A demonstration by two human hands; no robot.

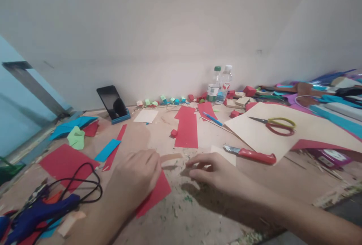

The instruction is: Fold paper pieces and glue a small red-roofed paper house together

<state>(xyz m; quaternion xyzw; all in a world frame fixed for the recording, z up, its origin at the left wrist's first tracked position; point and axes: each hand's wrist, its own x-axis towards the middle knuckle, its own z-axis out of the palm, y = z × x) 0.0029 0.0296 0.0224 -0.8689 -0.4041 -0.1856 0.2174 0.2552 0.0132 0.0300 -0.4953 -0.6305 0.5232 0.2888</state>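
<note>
My left hand (141, 173) rests palm down over a red paper sheet (160, 194), its fingers bent and drawn together; what lies beneath them is hidden. To its right, my right hand (209, 169) hovers low over the scrap-strewn table, thumb and index finger curved with a gap between them and nothing seen in it. A pale curved strip (171, 157) lies between the two hands. Beyond them are a red paper strip (187, 130) and a small red block (174, 133). A red-handled knife (251, 154) lies right of my right hand.
Scissors (278, 125) lie on cream paper (263, 113) at right. A blue glue gun (45, 211) with a black cord is at front left. Near the back wall stand a phone (112, 101) and two bottles (213, 86), with several small paper cubes. A blue pen (213, 119) lies near the middle.
</note>
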